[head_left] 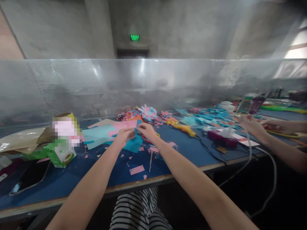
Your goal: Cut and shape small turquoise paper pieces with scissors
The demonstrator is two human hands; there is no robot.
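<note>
Both my hands meet over the colored paper in the middle of the table. The fingers of my left hand (125, 136) and my right hand (147, 131) are closed on a small dark-blue paper piece (136, 131) between them; its exact shape is blurred. Beneath them lies a blue paper sheet (135, 146). A light-blue sheet (98, 135) and a pink sheet (124, 124) spread to the left and behind. Paper flowers (148, 112) in pink and blue are heaped just beyond my fingertips. Pink scraps and a thin white stick (151, 162) lie nearer the edge.
A yellow glue gun (185, 129) with a black cord rests to the right, beside a purple power strip (222, 138). Blue cut paper (211, 116) lies behind it. A co-worker's hands (251, 124) are at far right. A phone (31, 175) and green box (62, 154) stand left.
</note>
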